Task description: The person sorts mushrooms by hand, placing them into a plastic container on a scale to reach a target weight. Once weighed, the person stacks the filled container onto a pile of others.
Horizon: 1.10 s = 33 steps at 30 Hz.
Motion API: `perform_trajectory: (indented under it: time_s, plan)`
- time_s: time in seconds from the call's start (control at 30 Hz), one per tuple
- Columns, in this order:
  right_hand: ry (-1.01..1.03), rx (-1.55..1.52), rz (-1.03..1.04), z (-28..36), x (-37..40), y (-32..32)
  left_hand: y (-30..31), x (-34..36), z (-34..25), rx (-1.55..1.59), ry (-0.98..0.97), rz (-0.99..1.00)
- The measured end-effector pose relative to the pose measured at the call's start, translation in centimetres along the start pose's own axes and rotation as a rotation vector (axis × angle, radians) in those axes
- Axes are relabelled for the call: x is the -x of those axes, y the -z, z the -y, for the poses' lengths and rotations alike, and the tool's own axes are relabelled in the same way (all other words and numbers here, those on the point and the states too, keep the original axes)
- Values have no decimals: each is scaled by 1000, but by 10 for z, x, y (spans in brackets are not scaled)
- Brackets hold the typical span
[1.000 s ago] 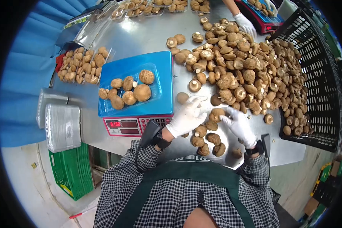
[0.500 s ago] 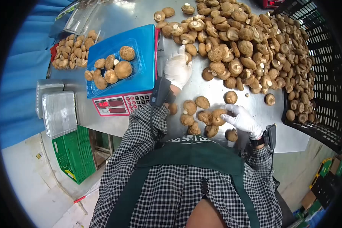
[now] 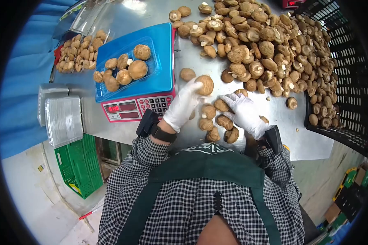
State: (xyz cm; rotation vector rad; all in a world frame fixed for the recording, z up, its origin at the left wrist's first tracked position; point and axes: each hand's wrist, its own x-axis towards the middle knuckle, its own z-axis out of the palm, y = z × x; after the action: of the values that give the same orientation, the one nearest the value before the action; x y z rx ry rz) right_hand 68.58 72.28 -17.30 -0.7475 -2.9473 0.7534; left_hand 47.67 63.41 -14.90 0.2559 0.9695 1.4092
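My gloved left hand grips a brown shiitake mushroom between thumb and fingers, just right of the scale. My gloved right hand lies palm down with its fingers spread, fingertips beside a loose mushroom; another mushroom shows partly beyond its knuckles. Several mushrooms lie grouped between my hands and the apron. A single mushroom rests above my left hand. On the blue-topped scale sits a clear plastic tray with several mushrooms.
A large mushroom heap spreads across the metal table from a tipped black crate. Packed mushroom trays stand left of the scale. Stacked clear trays sit at the table's left edge, above a green crate.
My left hand has drawn back from the heap's edge toward me and now holds a mushroom. My right hand has moved up and left, off the mushroom it was touching.
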Motion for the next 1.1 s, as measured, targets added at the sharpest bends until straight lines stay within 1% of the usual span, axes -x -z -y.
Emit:
perform_trajectory:
  time_s: [0.07, 0.1, 0.13, 0.2, 0.23, 0.27, 0.33, 0.37, 0.4, 0.47, 0.5, 0.53, 0.6, 0.67, 0.7, 0.73, 0.77, 0.8, 0.83, 0.87, 0.93, 0.97, 1.0, 1.07, 1.1]
  plan:
    - [-56, -146, 6, -3, -1, -2, 4, 12, 0, -63, 9, 49]
    - [-49, -201, -105, -1, 2, -3, 5, 17, 0, -95, 14, 74]
    - [-45, -195, -104, 1, 5, -1, 5, 20, 0, -91, 7, 75]
    - [-320, -636, -17, 9, 12, 12, 2, 28, -3, -169, 43, -6]
    - [-321, -682, -65, 18, 13, 22, 1, 31, -6, -126, 55, 2]
    - [-329, -533, -49, 21, 13, 28, 2, 34, -7, -131, 29, -15]
    - [-297, -506, -106, 15, 16, 15, 7, 41, -12, -155, -53, -6]
    - [-292, -416, -118, 14, 16, 10, 4, 49, -24, -215, -68, -29]
    - [-281, -326, -132, 14, 16, 6, 13, 48, -20, -239, -185, -103]
    - [-213, -150, -191, 10, 15, -3, 23, 66, -45, -388, -250, -155]
    - [-192, -81, -164, 8, 14, -4, 30, 77, -59, -403, -242, -215]
    - [-184, -9, -142, 7, 13, -5, 42, 82, -69, -414, -348, -234]
    - [-199, -88, -164, 14, 10, 0, 59, 104, -93, -600, -486, -409]
    - [-102, -10, -241, 12, 8, 3, 96, 114, -108, -653, -666, -548]
    - [-21, 4, -322, 8, 7, 1, 118, 118, -116, -667, -701, -615]
    - [-7, 10, -320, 11, 4, 3, 133, 122, -124, -679, -731, -680]
    - [-62, -11, -300, 15, 1, 6, 144, 122, -130, -670, -739, -687]
    - [-118, -32, -282, 18, -3, 8, 151, 124, -137, -756, -691, -728]
    - [-77, -4, -306, 17, -7, 5, 159, 124, -143, -842, -641, -768]
    - [-67, 1, -305, 20, -13, 6, 168, 121, -144, -835, -646, -776]
    - [-10, 28, -333, 30, -21, 10, 179, 112, -144, -1474, -864, -885]
    - [-71, -17, -285, 39, -24, 12, 184, 110, -143, -1486, -854, -908]
    - [-68, -10, -283, 42, -27, 12, 185, 110, -145, -1478, -856, -912]
    - [-138, -114, -182, 46, -30, 9, 188, 112, -146, -1612, -818, -922]
    - [-132, -118, -178, 49, -31, 8, 188, 112, -145, -1603, -813, -925]
